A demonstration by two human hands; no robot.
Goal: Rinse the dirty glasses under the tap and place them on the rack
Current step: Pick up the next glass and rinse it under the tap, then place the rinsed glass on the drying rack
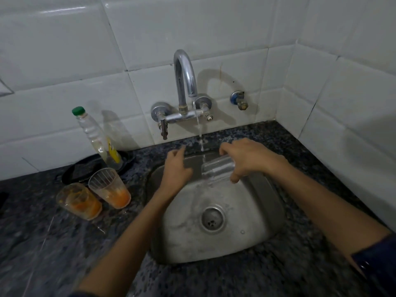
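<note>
The right hand [246, 159] grips a clear tumbler glass [217, 170], tipped sideways over the steel sink [265, 213] so the tap's [185, 82] thin stream flushes it. The left hand [176, 168] hovers nearby, fingers relaxed, holding nothing.

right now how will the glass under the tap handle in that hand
The glass is wet under the stream, so probably slippery. It looks like thin clear glass, likely fragile against the steel sink. The right hand holds it sideways, so it may roll if released.
</note>
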